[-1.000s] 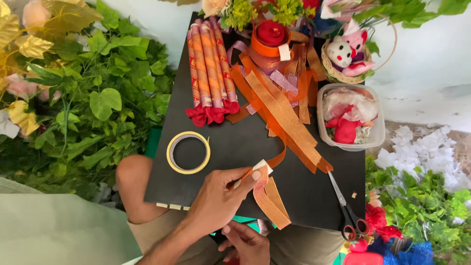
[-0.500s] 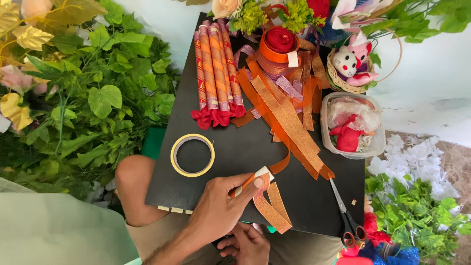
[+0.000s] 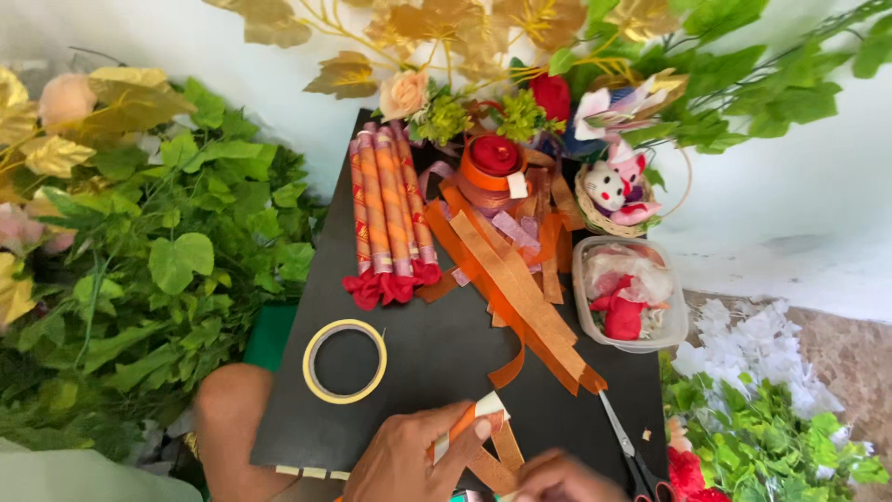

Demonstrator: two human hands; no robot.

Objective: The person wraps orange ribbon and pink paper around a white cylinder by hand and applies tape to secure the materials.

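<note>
At the near edge of the black board (image 3: 437,363) that serves as the worktop, resting across the person's lap, the left hand (image 3: 409,460) pinches a folded strip of orange ribbon (image 3: 469,418) with a white end between thumb and forefinger, its fingers (image 3: 476,429) clenched on the fold. The right hand (image 3: 562,479) sits just beside it at the bottom of the view, mostly cut off by the frame; it seems to touch the hanging loops of the same ribbon, but whether it grips them I cannot tell. The ribbon looks light, thin and limp, likely a little slick, so it should crease easily and slip unless held flat close to the fold; the pinched fold is the sensible place to hold it. A roll of yellowish tape (image 3: 345,361) lies flat on the board near the left hand, and scissors (image 3: 624,446) lie at the right edge, close to the right hand. Further back are loose orange ribbon lengths (image 3: 520,288), a bundle of orange and red paper rolls (image 3: 388,218), an orange ribbon spool (image 3: 492,167), a clear plastic tub (image 3: 632,297) with red and white scraps, and a small basket with plush toys (image 3: 618,191). Artificial green leaves (image 3: 167,270) crowd the left side.
</note>
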